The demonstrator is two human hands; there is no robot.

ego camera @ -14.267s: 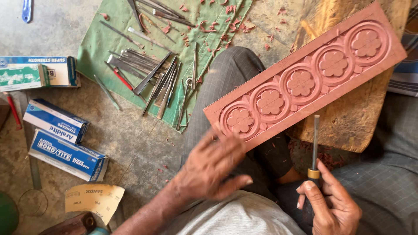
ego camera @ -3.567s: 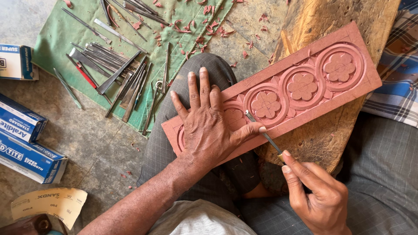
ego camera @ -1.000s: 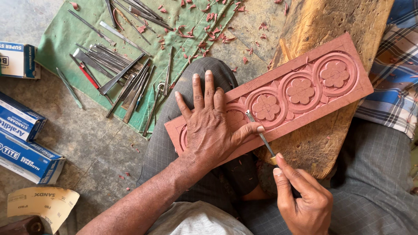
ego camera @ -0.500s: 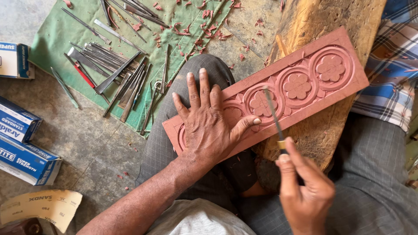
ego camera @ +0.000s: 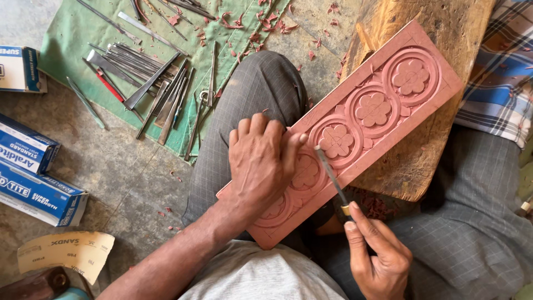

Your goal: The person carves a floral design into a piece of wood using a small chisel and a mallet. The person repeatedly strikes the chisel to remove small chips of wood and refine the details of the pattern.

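Note:
A long reddish-pink carved panel (ego camera: 388, 105) with round flower medallions lies slanted across my knee and a wooden block (ego camera: 422, 33). My left hand (ego camera: 261, 164) rests on its lower end, fingers curled, thumb stretched toward a medallion. My right hand (ego camera: 377, 258) grips a thin metal carving chisel (ego camera: 331, 176) by its handle. The chisel's tip touches the panel beside the second medallion from the bottom.
A green cloth (ego camera: 83, 50) at the upper left carries several metal carving tools (ego camera: 155, 83) and pink shavings. Blue and white boxes (ego camera: 33, 178) lie on the concrete floor at the left. A sheet of sandpaper (ego camera: 66, 253) lies at the lower left. A checked cloth (ego camera: 502, 72) is at the right.
My left hand has curled its spread fingers and slid down the panel. The chisel tip has come back to the panel's lower medallion, and the view has shifted slightly.

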